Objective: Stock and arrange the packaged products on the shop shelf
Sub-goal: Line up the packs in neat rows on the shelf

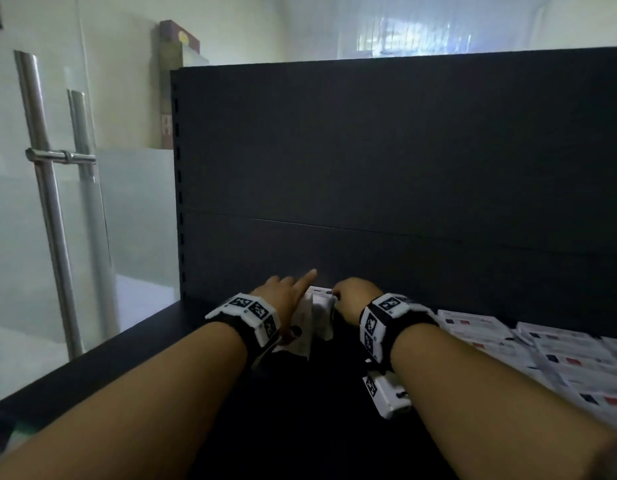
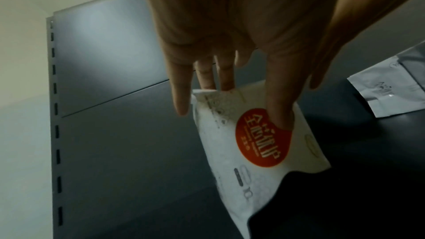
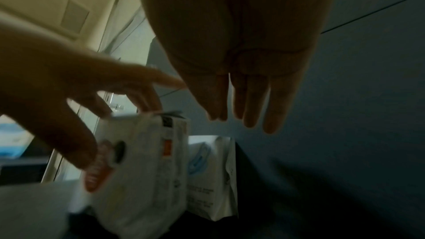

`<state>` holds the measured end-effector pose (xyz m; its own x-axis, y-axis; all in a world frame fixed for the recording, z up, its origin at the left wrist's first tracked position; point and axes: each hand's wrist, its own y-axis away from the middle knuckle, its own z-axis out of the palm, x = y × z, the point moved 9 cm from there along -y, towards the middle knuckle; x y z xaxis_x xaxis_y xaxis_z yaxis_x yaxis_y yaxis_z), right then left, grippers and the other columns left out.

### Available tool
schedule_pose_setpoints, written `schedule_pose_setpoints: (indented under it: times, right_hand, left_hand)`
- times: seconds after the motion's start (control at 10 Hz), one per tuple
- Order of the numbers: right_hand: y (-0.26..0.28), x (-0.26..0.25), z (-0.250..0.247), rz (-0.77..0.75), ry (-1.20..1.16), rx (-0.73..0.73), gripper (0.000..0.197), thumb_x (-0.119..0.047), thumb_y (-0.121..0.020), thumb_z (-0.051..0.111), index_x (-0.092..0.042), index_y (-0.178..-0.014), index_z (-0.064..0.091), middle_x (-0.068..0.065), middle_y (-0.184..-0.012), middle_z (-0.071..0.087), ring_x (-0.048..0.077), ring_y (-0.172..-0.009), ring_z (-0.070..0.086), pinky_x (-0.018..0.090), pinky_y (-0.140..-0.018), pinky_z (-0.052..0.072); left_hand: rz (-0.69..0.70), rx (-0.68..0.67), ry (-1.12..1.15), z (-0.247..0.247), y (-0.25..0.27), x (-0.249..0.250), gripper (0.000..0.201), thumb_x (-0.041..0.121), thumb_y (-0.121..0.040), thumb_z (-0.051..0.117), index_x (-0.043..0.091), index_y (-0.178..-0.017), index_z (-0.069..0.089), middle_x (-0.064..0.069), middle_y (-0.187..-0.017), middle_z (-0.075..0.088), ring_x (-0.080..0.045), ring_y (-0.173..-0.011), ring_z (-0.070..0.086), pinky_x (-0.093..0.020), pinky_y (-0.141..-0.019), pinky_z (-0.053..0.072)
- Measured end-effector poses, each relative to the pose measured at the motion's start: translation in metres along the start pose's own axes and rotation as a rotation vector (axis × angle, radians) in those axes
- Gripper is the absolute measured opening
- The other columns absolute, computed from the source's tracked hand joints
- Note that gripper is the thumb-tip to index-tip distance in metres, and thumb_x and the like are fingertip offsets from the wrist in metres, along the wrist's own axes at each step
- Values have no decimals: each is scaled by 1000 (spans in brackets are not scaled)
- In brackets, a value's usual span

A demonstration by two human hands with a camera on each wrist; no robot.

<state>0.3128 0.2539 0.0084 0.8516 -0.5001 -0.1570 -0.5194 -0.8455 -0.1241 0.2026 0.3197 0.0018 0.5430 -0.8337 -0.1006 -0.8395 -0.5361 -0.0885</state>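
Two white plastic packs upright on the black shelf (image 1: 133, 344) by its back panel: orange-labelled pack (image 2: 255, 144) pinched by left hand (image 1: 285, 293), blue-printed pack (image 3: 212, 177) beside it. Right hand (image 1: 355, 296) fingers straight, together, holding nothing. Flat white packs (image 1: 556, 355) fill the right; left end open.

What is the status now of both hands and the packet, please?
Left hand pinches white soft packet with orange round label. Right hand open, holds nothing. Second white packet upright beside it.
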Motion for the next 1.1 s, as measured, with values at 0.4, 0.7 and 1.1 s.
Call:
schedule_pose_setpoints:
  times: [0.4, 0.7, 1.1]
  right_hand:
    - [-48, -28, 45, -29, 5, -10, 63, -34, -76, 74, -13, -128, 43, 15, -126, 51, 34, -112, 56, 38, -87, 48]
    - [-25, -25, 35, -13, 100, -37, 92, -36, -61, 82, -18, -137, 35, 9, -134, 40, 30, -123, 44, 45, -96, 46]
    - [82, -43, 32, -248, 239, -246, 82, -36, -54, 89, -23, -113, 34, 3, -116, 45, 26, -101, 55, 45, -83, 52]
  left_hand:
    - [-185, 92, 55, 3, 33, -61, 72, 47, -72, 72, 36, -126, 26, -4, -124, 39, -31, -116, 35, -41, -82, 46]
    - [-400, -20, 226, 13, 71, -116, 101, 49, -65, 78, 30, -142, 16, -8, -133, 46, -31, -118, 51, -41, -94, 47]
    - [-351, -198, -60, 4, 102, -107, 45, 20, -91, 60, 9, -133, 48, -10, -134, 53, -24, -122, 52, -28, -95, 41]
